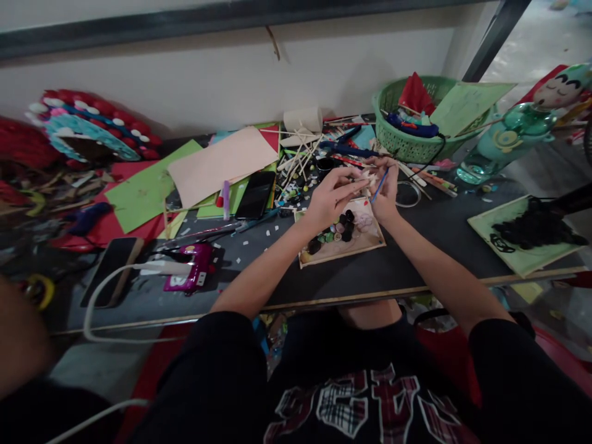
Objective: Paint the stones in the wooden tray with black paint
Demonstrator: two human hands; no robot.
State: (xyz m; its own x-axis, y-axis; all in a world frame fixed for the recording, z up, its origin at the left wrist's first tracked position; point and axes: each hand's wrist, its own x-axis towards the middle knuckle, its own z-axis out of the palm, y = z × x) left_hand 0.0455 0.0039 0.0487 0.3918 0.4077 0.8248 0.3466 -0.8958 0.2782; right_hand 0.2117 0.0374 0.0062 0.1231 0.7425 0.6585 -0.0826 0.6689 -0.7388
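My left hand [330,196] and my right hand [385,190] meet above a shallow pale tray [340,251]. Between the fingertips of both is a small pale, jagged-edged piece [369,179], partly covered by the fingers. A thin blue stick [380,184] slants along my right hand, held against it; its kind is unclear. Both hands are closed, fingers bent inward. In the tray lie several dark and greenish stones [340,229], and a faint pinkish drawing shows on its right part.
A green basket [404,143] of craft items stands behind my right hand. Phones [256,194], coloured paper [226,163], wooden sticks [298,154] and a purple device with a white cable [190,266] lie to the left. A green bottle figure [513,142] and a green board [518,237] are at right.
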